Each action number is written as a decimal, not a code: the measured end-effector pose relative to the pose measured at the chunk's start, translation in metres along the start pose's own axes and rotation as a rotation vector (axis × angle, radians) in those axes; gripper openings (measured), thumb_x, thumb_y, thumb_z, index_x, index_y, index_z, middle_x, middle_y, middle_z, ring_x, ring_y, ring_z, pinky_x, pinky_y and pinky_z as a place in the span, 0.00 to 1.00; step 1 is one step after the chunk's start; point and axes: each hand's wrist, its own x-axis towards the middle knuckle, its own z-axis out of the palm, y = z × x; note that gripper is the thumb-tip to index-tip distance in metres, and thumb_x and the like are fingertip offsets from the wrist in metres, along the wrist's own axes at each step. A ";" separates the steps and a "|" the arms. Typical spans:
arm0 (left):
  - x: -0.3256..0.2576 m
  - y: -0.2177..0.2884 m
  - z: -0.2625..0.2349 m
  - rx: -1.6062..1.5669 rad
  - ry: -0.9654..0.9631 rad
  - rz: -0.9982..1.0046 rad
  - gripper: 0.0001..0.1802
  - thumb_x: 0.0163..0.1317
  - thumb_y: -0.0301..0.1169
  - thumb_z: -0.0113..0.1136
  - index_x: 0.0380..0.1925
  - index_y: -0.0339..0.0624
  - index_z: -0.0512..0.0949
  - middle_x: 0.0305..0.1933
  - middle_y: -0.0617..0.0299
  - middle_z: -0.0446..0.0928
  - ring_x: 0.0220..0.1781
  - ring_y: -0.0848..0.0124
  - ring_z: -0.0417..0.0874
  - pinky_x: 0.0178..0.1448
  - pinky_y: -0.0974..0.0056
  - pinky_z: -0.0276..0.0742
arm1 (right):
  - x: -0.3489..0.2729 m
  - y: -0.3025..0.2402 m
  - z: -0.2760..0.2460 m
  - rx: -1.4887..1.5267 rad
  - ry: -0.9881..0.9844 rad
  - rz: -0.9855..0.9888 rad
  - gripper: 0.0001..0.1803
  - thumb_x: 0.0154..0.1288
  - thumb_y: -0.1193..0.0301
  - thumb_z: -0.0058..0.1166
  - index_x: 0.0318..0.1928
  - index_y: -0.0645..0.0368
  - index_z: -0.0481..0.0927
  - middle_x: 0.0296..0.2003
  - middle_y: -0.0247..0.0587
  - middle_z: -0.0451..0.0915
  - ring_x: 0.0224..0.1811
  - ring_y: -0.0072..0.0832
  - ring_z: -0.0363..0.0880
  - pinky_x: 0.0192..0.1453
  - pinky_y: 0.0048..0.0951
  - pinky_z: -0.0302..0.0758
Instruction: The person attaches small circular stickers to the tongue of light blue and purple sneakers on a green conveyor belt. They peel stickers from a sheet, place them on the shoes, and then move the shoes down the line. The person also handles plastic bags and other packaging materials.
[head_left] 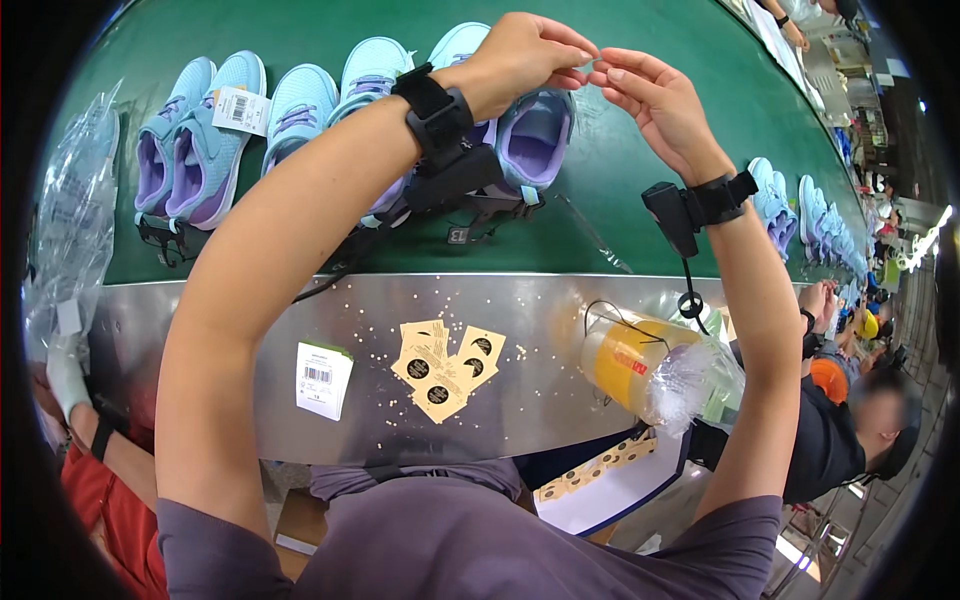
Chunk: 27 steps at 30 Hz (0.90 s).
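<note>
Over the green belt (640,235), my left hand (525,60) and my right hand (660,100) meet fingertip to fingertip. Both are pinched closed, and whatever lies between their fingertips is too small to make out. Below my left hand stands a light blue shoe (538,140) with a purple lining, its mate partly behind my wrist. My left forearm covers parts of other blue shoes (370,75) in the row. At the far left, one pair (200,140) carries a white price tag (241,110).
On the metal ledge (520,415) lie cream stickers (440,375), white tags (322,380) and scattered tiny dots. A yellow-labelled plastic jar (615,360) lies beside clear plastic strands (690,380). Clear bags (75,210) hang at left. Co-workers sit on both sides.
</note>
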 end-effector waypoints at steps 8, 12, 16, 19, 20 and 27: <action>0.001 -0.006 0.000 0.023 -0.019 0.029 0.32 0.56 0.27 0.65 0.58 0.28 0.63 0.34 0.55 0.80 0.34 0.71 0.81 0.43 0.69 0.79 | 0.005 0.004 0.007 0.030 0.044 0.001 0.14 0.65 0.75 0.54 0.49 0.68 0.72 0.45 0.49 0.79 0.48 0.29 0.80 0.54 0.25 0.77; 0.002 -0.009 -0.007 -0.018 -0.007 0.023 0.33 0.55 0.27 0.65 0.59 0.27 0.62 0.33 0.55 0.80 0.34 0.71 0.81 0.43 0.69 0.78 | 0.006 0.007 0.009 0.062 0.012 -0.014 0.15 0.64 0.75 0.54 0.49 0.67 0.72 0.45 0.49 0.80 0.47 0.29 0.80 0.52 0.23 0.78; 0.006 -0.012 -0.013 0.019 -0.042 0.035 0.30 0.55 0.25 0.64 0.56 0.26 0.64 0.32 0.55 0.79 0.33 0.71 0.80 0.41 0.70 0.78 | 0.006 0.007 0.014 -0.016 -0.004 -0.039 0.17 0.63 0.75 0.56 0.51 0.67 0.71 0.47 0.49 0.79 0.46 0.30 0.80 0.51 0.23 0.79; 0.010 -0.017 -0.008 -0.066 -0.037 0.051 0.28 0.54 0.22 0.64 0.54 0.24 0.66 0.29 0.56 0.78 0.30 0.71 0.80 0.34 0.70 0.77 | 0.001 0.000 0.026 -0.176 0.118 -0.186 0.14 0.60 0.74 0.58 0.45 0.66 0.76 0.38 0.48 0.82 0.37 0.27 0.82 0.40 0.23 0.79; 0.007 -0.017 -0.016 -0.112 -0.044 0.041 0.30 0.54 0.22 0.64 0.56 0.24 0.63 0.30 0.56 0.78 0.30 0.71 0.80 0.33 0.70 0.77 | 0.003 0.000 0.030 -0.180 0.099 -0.186 0.12 0.60 0.74 0.59 0.44 0.65 0.76 0.35 0.46 0.81 0.35 0.27 0.82 0.38 0.24 0.79; -0.003 -0.007 -0.031 0.202 -0.070 -0.042 0.30 0.57 0.25 0.62 0.59 0.29 0.63 0.40 0.54 0.79 0.41 0.72 0.80 0.48 0.70 0.76 | 0.024 0.017 0.033 -0.428 -0.029 -0.436 0.09 0.54 0.77 0.59 0.35 0.65 0.73 0.27 0.41 0.79 0.32 0.24 0.78 0.32 0.25 0.76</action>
